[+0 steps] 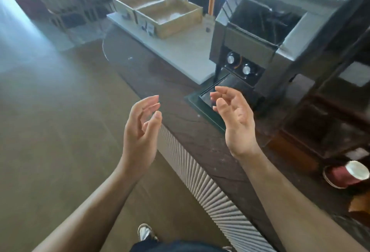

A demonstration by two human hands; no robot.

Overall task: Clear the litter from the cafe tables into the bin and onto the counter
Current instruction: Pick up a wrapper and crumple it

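The counter edge runs from 5 up toward 11 o'clock, with open brown floor from 7 to 10. Left hand and right hand hover empty over that edge, palms facing, fingers loosely curved and apart. At 4 o'clock a red paper cup lies tipped on the dark wood top (white inside showing). Ribbed white panelling fronts the counter; a steel toaster stands at 1.

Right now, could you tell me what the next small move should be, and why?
Probably turn away for more litter: left hand and right hand are empty, and the tipped red paper cup already lies on the dark wooden counter.
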